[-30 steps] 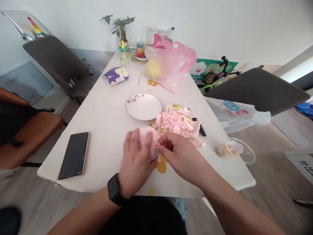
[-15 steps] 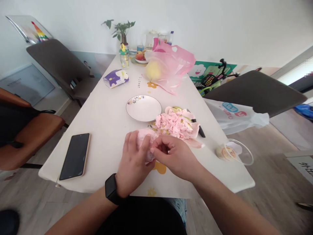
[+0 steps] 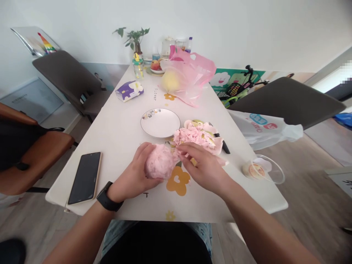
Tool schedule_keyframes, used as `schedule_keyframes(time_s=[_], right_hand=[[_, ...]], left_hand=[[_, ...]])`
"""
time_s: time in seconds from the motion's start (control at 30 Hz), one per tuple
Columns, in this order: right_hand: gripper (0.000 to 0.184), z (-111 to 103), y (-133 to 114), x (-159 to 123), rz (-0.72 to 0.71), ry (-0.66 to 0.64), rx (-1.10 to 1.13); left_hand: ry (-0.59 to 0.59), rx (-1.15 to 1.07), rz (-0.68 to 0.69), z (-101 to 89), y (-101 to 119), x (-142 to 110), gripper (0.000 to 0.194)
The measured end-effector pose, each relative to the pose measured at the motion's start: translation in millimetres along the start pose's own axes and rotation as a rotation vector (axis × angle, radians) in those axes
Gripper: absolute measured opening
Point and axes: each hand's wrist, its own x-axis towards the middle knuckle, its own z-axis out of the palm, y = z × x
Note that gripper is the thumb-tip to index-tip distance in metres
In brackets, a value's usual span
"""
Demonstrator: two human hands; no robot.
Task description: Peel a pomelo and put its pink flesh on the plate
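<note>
In my left hand (image 3: 136,172) is a peeled pomelo (image 3: 159,162), round and pale pink, with the fingers curled around its left side. My right hand (image 3: 200,165) is just right of the fruit, apart from it, at the near left edge of the peel pile. Its thumb and fingers are drawn together; whatever is between the tips is too small to make out. The pile of pomelo peel (image 3: 196,137) is pink pith scraps and thick pieces with some green rind. A black-handled knife (image 3: 225,146) lies partly under the peel.
A white plate (image 3: 160,124) lies beyond the pomelo. A phone (image 3: 85,178) is at the left, a clear plastic cup (image 3: 265,169) on its side at the right edge. Farther back are a tissue pack (image 3: 129,91), a pink plastic bag (image 3: 189,79) with a yellow fruit, and a potted plant (image 3: 136,40).
My right hand has come away from the pomelo, toward the peel pile. My left hand has turned to the fruit's left side, so more of its pink surface shows.
</note>
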Motion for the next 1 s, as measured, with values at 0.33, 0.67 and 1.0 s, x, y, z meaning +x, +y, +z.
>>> schedule_keyframes(time_s=[0.33, 0.67, 1.0], right_hand=[[0.023, 6, -20, 3, -0.125, -0.187, 0.154], [0.013, -10, -38, 26, -0.072, -0.411, 0.077], [0.01, -10, -34, 30, -0.124, -0.471, 0.055]], left_hand=[[-0.126, -0.058, -0.002, -9.7, 0, 10, 0.09], [-0.124, -0.045, -0.033, -9.6, 7, 12, 0.088], [-0.109, -0.034, 0.012, -9.7, 14, 14, 0.08]])
